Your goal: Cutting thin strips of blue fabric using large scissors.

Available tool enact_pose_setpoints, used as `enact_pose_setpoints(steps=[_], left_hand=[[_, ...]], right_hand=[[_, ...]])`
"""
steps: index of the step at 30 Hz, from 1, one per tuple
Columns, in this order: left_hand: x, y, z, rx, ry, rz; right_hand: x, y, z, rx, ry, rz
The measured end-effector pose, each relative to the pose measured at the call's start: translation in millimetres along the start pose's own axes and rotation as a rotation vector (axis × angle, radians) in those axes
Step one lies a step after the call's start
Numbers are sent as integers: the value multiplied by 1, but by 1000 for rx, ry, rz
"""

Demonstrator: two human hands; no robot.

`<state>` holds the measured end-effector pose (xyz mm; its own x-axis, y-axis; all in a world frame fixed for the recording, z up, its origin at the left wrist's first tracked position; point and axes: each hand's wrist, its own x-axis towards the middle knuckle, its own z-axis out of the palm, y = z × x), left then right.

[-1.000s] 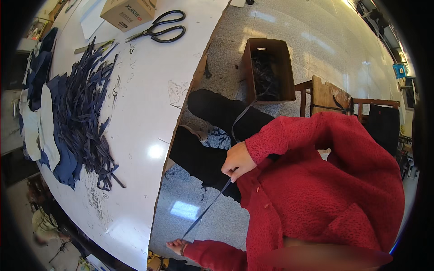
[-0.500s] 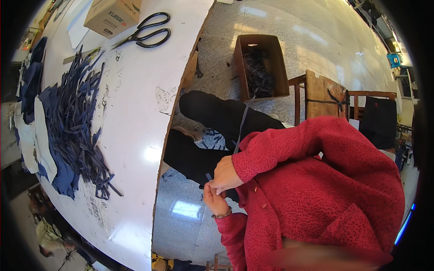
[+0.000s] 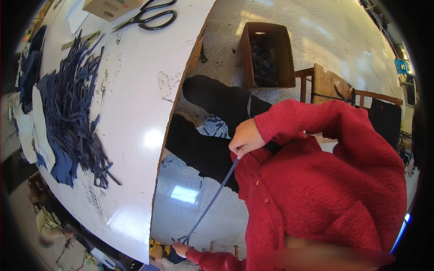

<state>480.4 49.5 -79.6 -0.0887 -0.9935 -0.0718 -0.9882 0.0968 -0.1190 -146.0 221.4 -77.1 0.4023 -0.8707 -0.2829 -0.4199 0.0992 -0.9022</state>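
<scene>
Stretched taut across my lap is a narrow grey-blue fabric strip (image 3: 209,205). My right hand (image 3: 247,138), closed near my waist, grips its upper end. Far off toward the bottom of the view, my left hand (image 3: 181,249) pinches the other end, where short tails of the strip stick out. A further grey length shows over my black-trousered thigh, above my right hand; whether it is the same strip I cannot tell. On the white table (image 3: 131,185) at left lies a heap of dark blue fabric strips (image 3: 79,104).
Black-handled scissors (image 3: 151,18) and a cardboard box (image 3: 110,8) lie on the table's far part. On the floor an open brown box (image 3: 271,56) holds dark strips. A wooden chair (image 3: 332,83) stands beside it. Pale cloth pieces (image 3: 43,131) edge the heap.
My hands were together at my lap. My left hand has pulled away toward the bottom of the view, drawing the strip out long, while my right hand has risen slightly.
</scene>
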Motion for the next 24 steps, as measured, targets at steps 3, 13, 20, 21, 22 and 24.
enact_pose_setpoints(steps=[3, 13, 20, 21, 22, 24], left_hand=[[10, -9, 4, 516, -233, -261], [-56, 415, -14, -1425, -835, 152], [-26, 364, -43, -1232, -586, -3], [-23, 356, -42, -1220, -574, 7], [-22, 352, -41, -1243, -560, 10], [-24, 350, -42, -1242, -575, 12]], right_hand=[[1, 6, -10, 30, -23, -22], [41, -27, 1, -31, -62, 34], [18, -7, -27, 165, -23, 130], [16, -7, -29, 152, -31, 151], [16, -8, -31, 196, -34, 154], [16, -11, -34, 239, -41, 155]])
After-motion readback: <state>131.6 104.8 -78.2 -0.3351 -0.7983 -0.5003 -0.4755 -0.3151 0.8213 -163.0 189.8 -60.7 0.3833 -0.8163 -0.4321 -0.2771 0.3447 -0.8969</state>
